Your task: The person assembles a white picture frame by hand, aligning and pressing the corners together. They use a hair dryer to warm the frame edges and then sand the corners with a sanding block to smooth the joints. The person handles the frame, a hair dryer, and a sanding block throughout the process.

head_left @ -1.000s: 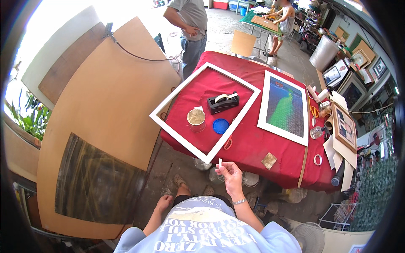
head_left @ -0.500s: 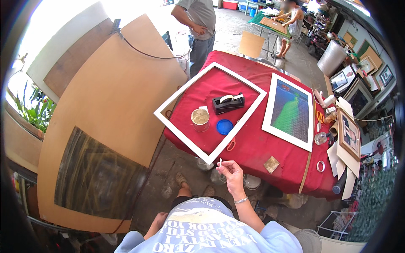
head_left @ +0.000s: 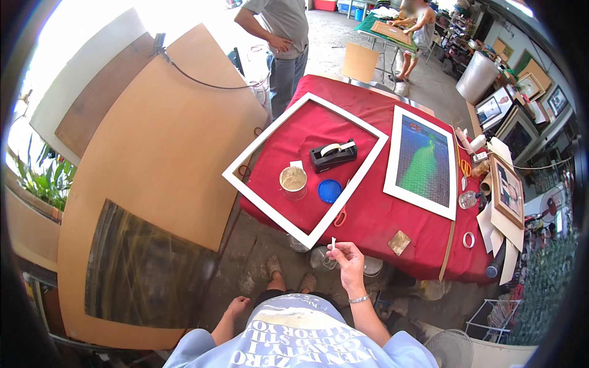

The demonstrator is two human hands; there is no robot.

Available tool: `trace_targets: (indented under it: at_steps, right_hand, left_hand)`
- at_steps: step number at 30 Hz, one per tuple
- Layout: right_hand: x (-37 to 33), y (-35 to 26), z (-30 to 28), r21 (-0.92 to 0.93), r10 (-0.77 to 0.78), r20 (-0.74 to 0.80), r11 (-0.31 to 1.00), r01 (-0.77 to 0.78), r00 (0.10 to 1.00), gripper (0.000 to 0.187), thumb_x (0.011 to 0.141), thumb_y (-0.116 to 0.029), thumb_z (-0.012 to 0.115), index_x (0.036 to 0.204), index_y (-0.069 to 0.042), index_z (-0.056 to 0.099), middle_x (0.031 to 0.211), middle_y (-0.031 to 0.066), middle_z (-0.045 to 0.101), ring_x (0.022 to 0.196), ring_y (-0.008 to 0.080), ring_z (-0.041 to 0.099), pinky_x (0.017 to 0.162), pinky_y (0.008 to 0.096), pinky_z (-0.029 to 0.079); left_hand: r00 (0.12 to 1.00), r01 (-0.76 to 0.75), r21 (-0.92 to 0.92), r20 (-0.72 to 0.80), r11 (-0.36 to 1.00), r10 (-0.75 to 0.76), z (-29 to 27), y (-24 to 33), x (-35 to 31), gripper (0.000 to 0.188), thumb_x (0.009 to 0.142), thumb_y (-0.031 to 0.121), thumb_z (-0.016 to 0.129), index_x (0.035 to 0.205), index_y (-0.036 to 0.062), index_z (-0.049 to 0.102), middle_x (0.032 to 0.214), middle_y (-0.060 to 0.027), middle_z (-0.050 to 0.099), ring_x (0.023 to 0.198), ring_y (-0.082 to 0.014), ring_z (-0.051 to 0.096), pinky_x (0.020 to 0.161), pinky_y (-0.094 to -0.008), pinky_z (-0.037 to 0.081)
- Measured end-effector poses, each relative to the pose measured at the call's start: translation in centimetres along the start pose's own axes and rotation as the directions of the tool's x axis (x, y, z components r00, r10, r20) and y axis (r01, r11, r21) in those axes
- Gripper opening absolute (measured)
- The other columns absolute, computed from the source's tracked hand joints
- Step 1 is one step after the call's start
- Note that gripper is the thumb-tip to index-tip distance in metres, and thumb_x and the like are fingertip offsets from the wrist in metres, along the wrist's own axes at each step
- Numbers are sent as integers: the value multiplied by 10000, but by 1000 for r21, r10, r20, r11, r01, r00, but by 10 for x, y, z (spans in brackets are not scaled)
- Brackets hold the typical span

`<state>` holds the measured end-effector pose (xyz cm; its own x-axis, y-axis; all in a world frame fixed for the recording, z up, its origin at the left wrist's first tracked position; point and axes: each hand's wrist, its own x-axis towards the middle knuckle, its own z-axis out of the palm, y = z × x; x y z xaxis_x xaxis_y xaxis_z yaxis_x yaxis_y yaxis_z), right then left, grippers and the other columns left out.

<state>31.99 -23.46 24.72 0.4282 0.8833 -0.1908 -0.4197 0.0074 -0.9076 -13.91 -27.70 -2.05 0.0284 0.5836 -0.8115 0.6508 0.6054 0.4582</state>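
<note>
My right hand (head_left: 347,262) is raised just off the near edge of the red-covered table (head_left: 368,230), its thumb and fingers pinching a short white stick (head_left: 333,243). Low by my side, my left hand (head_left: 237,306) hangs loosely and appears to hold nothing. Closest to the right hand is the lower corner of an empty white picture frame (head_left: 264,208), which lies on the table and juts past its edge. Inside the frame's outline are a tin of beige paste (head_left: 293,181), a round blue lid (head_left: 329,191) and a black tape dispenser (head_left: 333,157). Red-handled scissors (head_left: 340,217) lie by its edge.
A white-bordered peacock picture (head_left: 423,164) lies on the table's right half, near a small tan square (head_left: 399,243) and a tape roll (head_left: 469,240). A large brown board (head_left: 165,141) stands left. One person (head_left: 279,46) is beyond the table; another works farther back.
My right hand, still pinching the white stick, has shifted slightly right and nearer to me. More of my left hand shows. The whole view has also shifted a little.
</note>
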Motion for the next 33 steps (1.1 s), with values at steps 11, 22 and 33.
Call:
trace_targets:
  at_steps: [11, 22, 33]
  right_hand:
    - [15, -3, 52, -5, -67, -103, 998, 67, 992, 168, 964, -107, 751, 1071, -4, 673, 1026, 109, 754, 872, 154, 724, 801, 288, 577]
    - [25, 13, 106, -85, -32, -75, 996, 26, 997, 160, 979, -105, 731, 1082, -1, 668, 1038, 123, 751, 881, 168, 729, 794, 291, 580]
    - [12, 23, 121, -150, -29, -213, 989, -4, 977, 164, 976, -117, 737, 1063, 10, 679, 1027, 133, 756, 870, 173, 729, 795, 297, 578]
  left_hand:
    - [987, -68, -182, 130, 981, 93, -30, 93, 91, 342, 978, 298, 649, 1118, -6, 724, 973, -83, 746, 856, -182, 690, 792, -332, 550]
    - [981, -16, -253, 181, 967, 63, -65, 76, 118, 312, 980, 279, 685, 1113, -3, 714, 970, -88, 745, 820, -177, 691, 726, -346, 563]
    - [957, 65, 101, 275, 993, -90, -91, 52, 120, 252, 975, 237, 665, 1051, 8, 739, 930, -81, 741, 778, -174, 669, 709, -347, 551]
